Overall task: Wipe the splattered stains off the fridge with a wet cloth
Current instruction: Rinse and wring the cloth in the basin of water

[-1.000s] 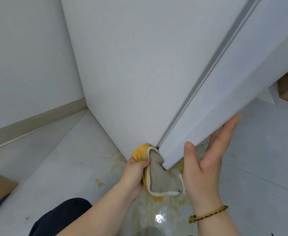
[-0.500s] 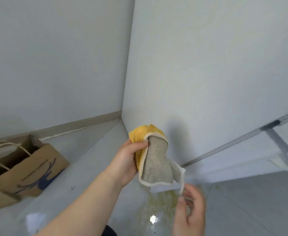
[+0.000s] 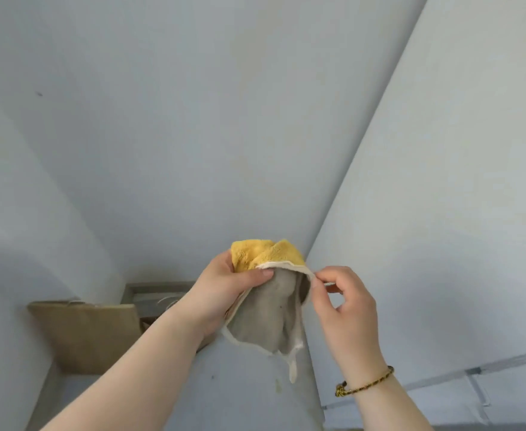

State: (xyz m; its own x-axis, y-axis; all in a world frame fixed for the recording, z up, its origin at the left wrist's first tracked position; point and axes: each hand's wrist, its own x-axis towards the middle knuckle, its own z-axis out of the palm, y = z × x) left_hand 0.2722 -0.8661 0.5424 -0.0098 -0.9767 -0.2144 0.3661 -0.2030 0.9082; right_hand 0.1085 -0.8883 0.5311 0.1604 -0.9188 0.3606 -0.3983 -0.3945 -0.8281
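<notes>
A cloth (image 3: 268, 306), yellow on one side and grey with a pale hem on the other, hangs bunched in front of the white fridge (image 3: 442, 213). My left hand (image 3: 224, 293) grips its left side, thumb across the grey face. My right hand (image 3: 345, 303) pinches the hem at the cloth's upper right edge between thumb and fingers. The fridge's corner edge runs diagonally just behind the cloth. A small yellowish spot (image 3: 276, 382) shows on the fridge side below the cloth.
A brown paper bag (image 3: 87, 334) stands on the floor at the lower left, against the white wall (image 3: 53, 181). A door seam with a hinge (image 3: 473, 371) crosses the fridge at the lower right.
The view has tilted up from the stained floor. My left hand lifted the cloth away from the fridge's bottom corner, and my right hand left the door and took hold of the cloth's hem.
</notes>
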